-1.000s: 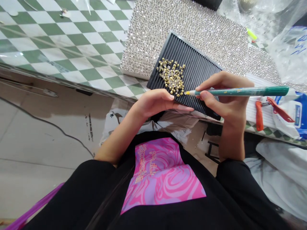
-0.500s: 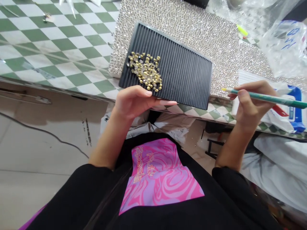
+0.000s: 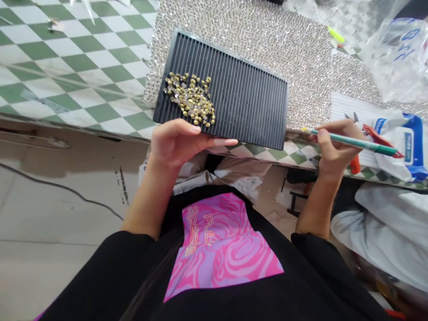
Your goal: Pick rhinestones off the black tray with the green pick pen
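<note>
A black ridged tray (image 3: 247,98) is gripped at its near edge by my left hand (image 3: 177,140), thumb on top. Several small gold-backed stones (image 3: 192,100) lie heaped on the tray's left part. My right hand (image 3: 337,145) pinches a green pencil-like stick (image 3: 357,141), its yellow tip pointing left, just right of the tray. Under and behind the tray, a sheet covered with clear sparkling stones (image 3: 261,35) rests on the checkered table.
At the right are a red-handled tool (image 3: 355,165), a blue and white packet (image 3: 409,145) and crumpled clear plastic (image 3: 397,62). A yellow-green object (image 3: 336,34) lies at the sheet's back right. The green-and-white table (image 3: 110,73) extends left.
My left hand and the tray have shifted slightly left. The right hand with the green stick has also moved left, and more of the red-handled tool shows behind it.
</note>
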Motion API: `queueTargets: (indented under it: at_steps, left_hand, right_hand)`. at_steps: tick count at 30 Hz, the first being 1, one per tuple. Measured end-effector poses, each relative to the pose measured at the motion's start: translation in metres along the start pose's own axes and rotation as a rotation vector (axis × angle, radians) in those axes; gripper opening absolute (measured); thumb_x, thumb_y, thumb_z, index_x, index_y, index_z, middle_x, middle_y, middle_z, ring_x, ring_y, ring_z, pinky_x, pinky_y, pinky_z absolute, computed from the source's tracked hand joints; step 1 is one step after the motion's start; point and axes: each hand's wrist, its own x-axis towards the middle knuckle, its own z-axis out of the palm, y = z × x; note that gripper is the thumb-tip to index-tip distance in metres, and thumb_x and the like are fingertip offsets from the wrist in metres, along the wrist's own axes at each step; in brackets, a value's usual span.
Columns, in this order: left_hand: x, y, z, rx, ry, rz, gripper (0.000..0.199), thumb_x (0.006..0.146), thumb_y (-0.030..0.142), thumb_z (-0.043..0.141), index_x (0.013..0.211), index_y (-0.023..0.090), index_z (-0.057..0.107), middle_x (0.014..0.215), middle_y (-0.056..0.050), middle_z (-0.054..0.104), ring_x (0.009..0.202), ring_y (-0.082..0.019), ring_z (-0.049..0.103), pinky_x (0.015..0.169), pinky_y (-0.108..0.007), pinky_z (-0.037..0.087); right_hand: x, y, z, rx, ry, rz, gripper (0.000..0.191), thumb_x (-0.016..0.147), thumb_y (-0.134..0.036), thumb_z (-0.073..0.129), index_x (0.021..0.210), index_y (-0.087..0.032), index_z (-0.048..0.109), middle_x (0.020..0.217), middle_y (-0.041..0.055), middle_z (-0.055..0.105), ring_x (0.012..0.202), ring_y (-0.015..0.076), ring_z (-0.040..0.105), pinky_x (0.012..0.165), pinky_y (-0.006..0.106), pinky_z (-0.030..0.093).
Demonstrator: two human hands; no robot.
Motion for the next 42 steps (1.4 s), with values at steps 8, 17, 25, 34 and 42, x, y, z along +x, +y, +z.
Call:
queueTargets:
  at_steps: [8, 17, 25, 34, 42]
  left_hand:
    - [-0.004, 0.003, 0.006, -0.106, -0.076, -0.001, 0.012, 0.058, 0.009, 0.062, 0.053, 0.018, 0.057, 0.072, -0.002, 0.067, 0.084, -0.023, 0.067, 0.081, -0.052, 0.066]
    - [-0.003, 0.002, 0.012, 0.002, -0.153, -0.065, 0.011, 0.066, 0.014, 0.043, 0.063, 0.017, 0.054, 0.083, -0.004, 0.070, 0.099, -0.026, 0.074, 0.079, -0.045, 0.065]
    - [-0.001, 0.001, 0.008, -0.058, -0.278, -0.147, 0.031, 0.066, 0.018, 0.047, 0.085, 0.018, 0.071, 0.099, -0.002, 0.078, 0.115, -0.030, 0.072, 0.084, -0.045, 0.065]
    - [-0.002, 0.000, 0.007, -0.049, -0.250, -0.131, 0.029, 0.071, 0.013, 0.041, 0.082, 0.015, 0.068, 0.098, -0.002, 0.078, 0.122, -0.031, 0.069, 0.088, -0.049, 0.063]
    - [-0.002, 0.003, 0.010, -0.023, -0.179, -0.163, 0.041, 0.078, 0.006, 0.031, 0.092, 0.012, 0.069, 0.104, -0.001, 0.076, 0.131, -0.032, 0.062, 0.095, -0.054, 0.058]
  right_hand:
    - [0.015, -0.025, 0.011, 0.019, 0.124, -0.081, 0.004, 0.073, -0.024, 0.072, 0.077, -0.023, 0.074, 0.071, 0.0008, 0.064, 0.054, 0.0122, 0.056, 0.050, 0.031, 0.043]
    - [0.038, -0.086, 0.073, 0.235, -0.382, -0.110, 0.003, 0.085, -0.031, 0.074, 0.084, -0.028, 0.073, 0.080, -0.0035, 0.071, 0.068, 0.0138, 0.069, 0.060, 0.029, 0.057]
    - [0.045, -0.094, 0.098, 0.158, -0.711, -0.146, 0.010, 0.088, -0.034, 0.070, 0.082, -0.026, 0.069, 0.083, 0.0008, 0.071, 0.069, 0.0164, 0.066, 0.060, 0.032, 0.055]
    - [0.041, -0.092, 0.100, 0.072, -0.715, -0.161, 0.015, 0.088, -0.044, 0.070, 0.083, -0.029, 0.071, 0.083, 0.0006, 0.071, 0.070, 0.0164, 0.063, 0.064, 0.032, 0.058]
    - [0.042, -0.094, 0.101, -0.019, -0.767, -0.037, 0.022, 0.079, -0.054, 0.079, 0.085, -0.034, 0.070, 0.083, 0.0002, 0.073, 0.080, 0.0207, 0.067, 0.072, 0.036, 0.062]
